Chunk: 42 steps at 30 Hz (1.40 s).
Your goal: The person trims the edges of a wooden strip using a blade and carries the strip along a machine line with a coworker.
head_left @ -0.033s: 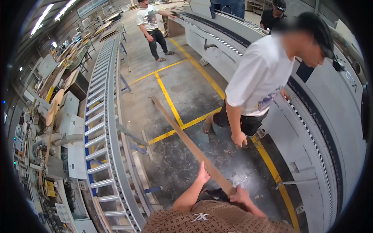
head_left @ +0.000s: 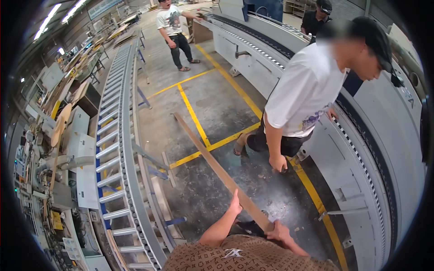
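Observation:
A long, narrow wooden board (head_left: pixel 212 163) slants from my body out over the floor, its far end toward the upper left. My left hand (head_left: pixel 235 206) grips its left edge partway along, thumb up and the other fingers hidden beneath. At the near end, my right hand (head_left: pixel 279 232) is closed round the board's corner, close to my brown patterned shirt (head_left: pixel 253 255).
A roller conveyor (head_left: pixel 118 149) runs along my left. To the right stands a long grey machine (head_left: pixel 337 174) with a black track. Beside it is a person in a white shirt (head_left: pixel 300 97); another person (head_left: pixel 172 27) stands farther off. Yellow lines (head_left: pixel 235 139) mark the floor.
The view has shifted very slightly, and the nearby person in white appears a little farther right. Both my hands keep their hold on the board.

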Available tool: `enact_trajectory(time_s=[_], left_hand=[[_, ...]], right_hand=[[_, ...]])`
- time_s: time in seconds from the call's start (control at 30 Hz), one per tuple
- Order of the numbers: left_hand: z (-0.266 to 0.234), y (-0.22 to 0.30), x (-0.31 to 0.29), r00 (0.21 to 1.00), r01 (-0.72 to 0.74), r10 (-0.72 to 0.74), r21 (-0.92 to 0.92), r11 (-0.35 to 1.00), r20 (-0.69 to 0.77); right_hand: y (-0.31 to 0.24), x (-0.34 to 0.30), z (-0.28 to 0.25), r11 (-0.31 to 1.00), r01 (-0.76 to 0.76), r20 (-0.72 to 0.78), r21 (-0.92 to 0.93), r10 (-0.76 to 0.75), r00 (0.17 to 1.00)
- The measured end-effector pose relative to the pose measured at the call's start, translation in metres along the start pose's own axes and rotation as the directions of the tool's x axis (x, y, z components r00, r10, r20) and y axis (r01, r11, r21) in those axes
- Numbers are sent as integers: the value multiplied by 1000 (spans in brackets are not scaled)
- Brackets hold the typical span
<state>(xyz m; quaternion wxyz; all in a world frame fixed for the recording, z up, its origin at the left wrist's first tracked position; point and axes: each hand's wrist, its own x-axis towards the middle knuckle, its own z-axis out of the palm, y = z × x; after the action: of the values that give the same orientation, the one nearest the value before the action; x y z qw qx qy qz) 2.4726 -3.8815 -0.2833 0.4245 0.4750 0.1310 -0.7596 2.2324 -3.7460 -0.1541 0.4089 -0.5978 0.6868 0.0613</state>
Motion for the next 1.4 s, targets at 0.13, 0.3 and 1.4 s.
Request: enact_trajectory(time_s=[0.13, 0.3, 1.4], left_hand=[[-14, -48, 26, 974, -6, 56, 222, 975, -222], [-31, -67, 12, 824, 64, 166, 379, 923, -542], [-67, 128, -168, 702, -649, 697, 270, 711, -149]], right_hand=[[79, -79, 12, 995, -88, -32, 49, 90, 995], [136, -243, 46, 956, -289, 157, -45, 292, 943], [-78, -52, 111, 962, 270, 18, -26, -270, 963]])
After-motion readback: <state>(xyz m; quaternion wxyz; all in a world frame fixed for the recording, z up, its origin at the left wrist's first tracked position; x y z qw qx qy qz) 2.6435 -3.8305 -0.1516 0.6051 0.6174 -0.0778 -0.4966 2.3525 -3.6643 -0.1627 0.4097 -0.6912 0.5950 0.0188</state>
